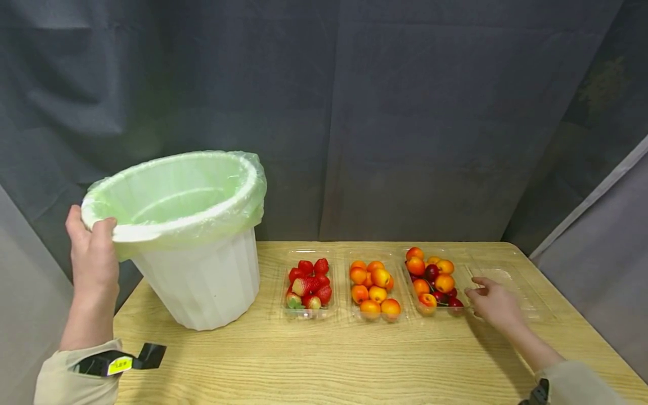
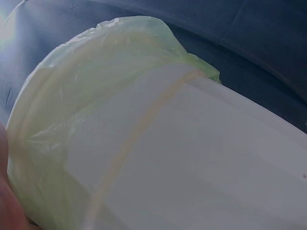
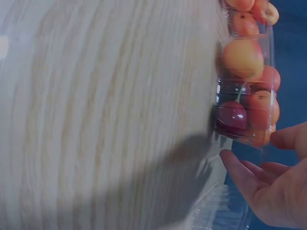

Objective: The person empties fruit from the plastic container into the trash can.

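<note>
At the left in the head view, my left hand (image 1: 93, 259) grips the rim of a white bin (image 1: 202, 281), with the thumb over the edge. A pale green liner bag (image 1: 238, 219) is folded over that rim; in the left wrist view the liner (image 2: 53, 105) hangs down the bin's outside. The bin leans slightly. My right hand (image 1: 493, 304) is beside a clear plastic box (image 1: 412, 281) of dark cherries (image 3: 232, 115) and orange-yellow round fruits (image 1: 444, 283). In the right wrist view its thumb and fingers are spread apart close to the box's corner, holding nothing.
Left of the mixed box stand a clear box of orange-yellow fruits (image 1: 377, 294) and one of strawberries (image 1: 309, 286). A clear box without fruit (image 1: 526, 292) lies behind my right hand. The wooden table (image 1: 304, 360) ends at a dark curtain (image 1: 405, 140).
</note>
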